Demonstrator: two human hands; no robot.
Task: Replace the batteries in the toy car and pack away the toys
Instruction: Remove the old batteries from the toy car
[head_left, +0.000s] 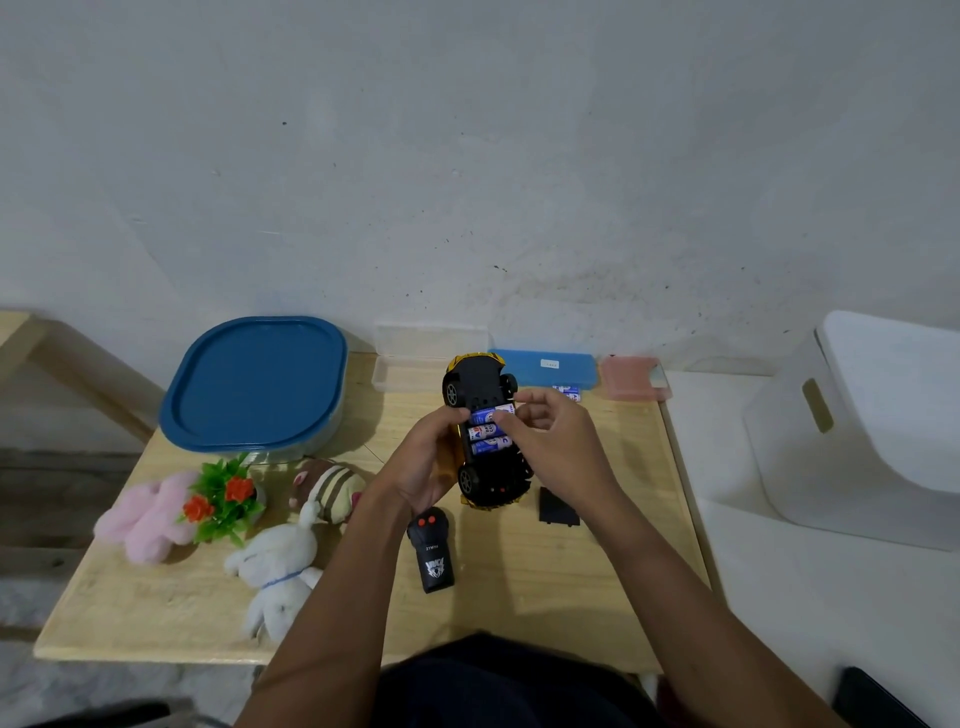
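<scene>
A yellow toy car (480, 382) is held upside down above the wooden table (519, 571), its black underside up. Three blue and white batteries (491, 430) lie in its open compartment. My left hand (423, 467) grips the car's left side from below. My right hand (550, 441) has its fingertips on the batteries at the compartment's right edge. The black battery cover (558, 506) lies on the table under my right wrist. More batteries (567, 392) lie behind my right hand. A black remote control (431, 553) lies near my left wrist.
A blue-lidded container (254, 384) stands at the back left. A pink plush (148, 517), a plastic plant (223, 499), a striped plush (327, 486) and a white plush (278, 571) lie at the left. Clear (410, 374), blue (540, 366) and pink (631, 376) boxes line the wall.
</scene>
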